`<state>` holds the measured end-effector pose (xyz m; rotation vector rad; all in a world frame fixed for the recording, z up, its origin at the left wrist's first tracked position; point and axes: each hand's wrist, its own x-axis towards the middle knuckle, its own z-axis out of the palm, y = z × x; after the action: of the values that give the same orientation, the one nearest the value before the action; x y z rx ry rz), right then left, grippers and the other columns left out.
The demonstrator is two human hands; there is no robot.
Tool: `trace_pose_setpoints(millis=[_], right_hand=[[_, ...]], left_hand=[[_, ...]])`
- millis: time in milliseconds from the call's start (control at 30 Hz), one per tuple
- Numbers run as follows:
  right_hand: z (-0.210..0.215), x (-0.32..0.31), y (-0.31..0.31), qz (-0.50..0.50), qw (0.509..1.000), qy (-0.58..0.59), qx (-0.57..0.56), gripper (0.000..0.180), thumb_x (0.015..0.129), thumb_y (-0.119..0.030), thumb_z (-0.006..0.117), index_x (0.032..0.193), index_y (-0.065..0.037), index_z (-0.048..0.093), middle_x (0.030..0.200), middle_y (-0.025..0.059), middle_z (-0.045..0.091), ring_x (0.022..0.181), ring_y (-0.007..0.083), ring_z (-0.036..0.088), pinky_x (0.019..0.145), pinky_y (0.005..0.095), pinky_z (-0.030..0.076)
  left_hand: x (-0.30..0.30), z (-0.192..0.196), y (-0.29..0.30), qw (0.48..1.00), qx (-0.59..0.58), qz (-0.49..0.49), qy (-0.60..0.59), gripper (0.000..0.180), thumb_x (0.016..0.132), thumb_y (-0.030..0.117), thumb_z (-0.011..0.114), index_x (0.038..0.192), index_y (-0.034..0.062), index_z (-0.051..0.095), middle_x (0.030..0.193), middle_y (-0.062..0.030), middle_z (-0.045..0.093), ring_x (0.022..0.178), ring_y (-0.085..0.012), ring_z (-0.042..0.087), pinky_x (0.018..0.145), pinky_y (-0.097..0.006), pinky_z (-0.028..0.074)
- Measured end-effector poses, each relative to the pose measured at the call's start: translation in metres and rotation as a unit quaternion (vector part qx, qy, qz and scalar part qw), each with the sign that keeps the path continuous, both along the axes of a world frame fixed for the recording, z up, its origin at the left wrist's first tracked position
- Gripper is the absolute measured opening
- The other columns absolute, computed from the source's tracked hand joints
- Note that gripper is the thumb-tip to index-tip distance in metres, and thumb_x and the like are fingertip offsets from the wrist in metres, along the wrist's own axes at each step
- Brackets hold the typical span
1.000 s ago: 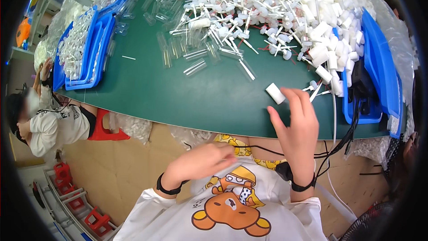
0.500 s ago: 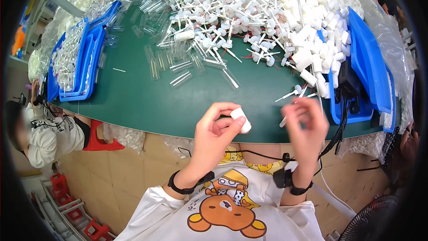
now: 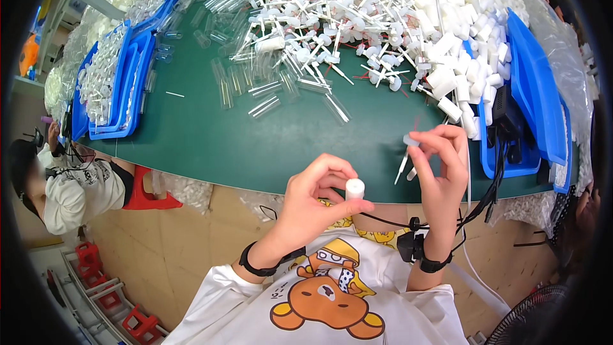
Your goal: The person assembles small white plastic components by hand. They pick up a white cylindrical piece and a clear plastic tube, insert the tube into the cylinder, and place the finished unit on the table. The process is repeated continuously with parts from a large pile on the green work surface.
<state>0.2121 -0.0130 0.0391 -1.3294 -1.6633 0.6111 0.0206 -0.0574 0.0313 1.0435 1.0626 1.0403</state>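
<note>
My left hand [image 3: 316, 198] pinches a small white cylindrical cap [image 3: 354, 188] between thumb and fingers, just below the near edge of the green table [image 3: 211, 147]. My right hand [image 3: 444, 172] holds a white pump sprayer with a thin dip tube [image 3: 405, 153] by its head, the tube hanging down and to the left. Cap and sprayer are a short way apart. A large heap of white sprayers and caps [image 3: 383, 19] covers the far side of the table, with clear plastic tubes [image 3: 268, 90] scattered in front of it.
Blue trays [image 3: 115, 83] with clear parts stand at the left, another blue tray [image 3: 536, 96] at the right edge. A black cable [image 3: 491, 179] runs down by my right wrist. Another person [image 3: 70, 185] sits at the lower left beside a red stool [image 3: 143, 195].
A second ago my right hand reached over the table with a white cap. My left hand rose and took the cap, and the right hand now grips a sprayer.
</note>
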Motion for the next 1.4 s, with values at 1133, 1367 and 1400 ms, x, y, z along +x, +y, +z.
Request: trace_pose_setpoints(millis=[1133, 1367, 1400], right_hand=[[0.012, -0.022, -0.044, 0.15, 0.984, 0.097, -0.005, 0.036, 0.061, -0.004, 0.076, 0.096, -0.002, 0.067, 0.101, 0.0079, 0.065, 0.092, 0.0251, 0.055, 0.08, 0.0339, 0.044], [0.009, -0.021, -0.045, 0.154, 0.984, 0.093, 0.002, 0.036, 0.061, -0.006, 0.077, 0.096, -0.004, 0.068, 0.097, 0.0059, 0.065, 0.085, 0.0223, 0.052, 0.073, 0.0321, 0.041], [0.008, -0.02, -0.045, 0.155, 0.984, 0.083, 0.006, 0.036, 0.061, -0.007, 0.077, 0.096, -0.004, 0.068, 0.096, 0.0058, 0.064, 0.084, 0.0219, 0.052, 0.072, 0.0318, 0.041]], left_hand=[[0.0, 0.003, -0.004, 0.986, -0.035, -0.065, -0.146, 0.035, 0.086, -0.006, 0.054, 0.121, -0.0049, 0.049, 0.117, -0.0139, 0.056, 0.106, -0.0197, 0.056, 0.087, -0.031, 0.049], [-0.001, 0.007, -0.007, 0.99, -0.046, -0.054, -0.122, 0.034, 0.083, -0.006, 0.059, 0.117, -0.0056, 0.053, 0.117, -0.014, 0.056, 0.106, -0.0198, 0.056, 0.087, -0.031, 0.049], [-0.001, 0.008, -0.007, 0.989, -0.053, -0.056, -0.129, 0.034, 0.083, -0.006, 0.059, 0.117, -0.0057, 0.053, 0.116, -0.014, 0.056, 0.106, -0.02, 0.056, 0.087, -0.031, 0.049]])
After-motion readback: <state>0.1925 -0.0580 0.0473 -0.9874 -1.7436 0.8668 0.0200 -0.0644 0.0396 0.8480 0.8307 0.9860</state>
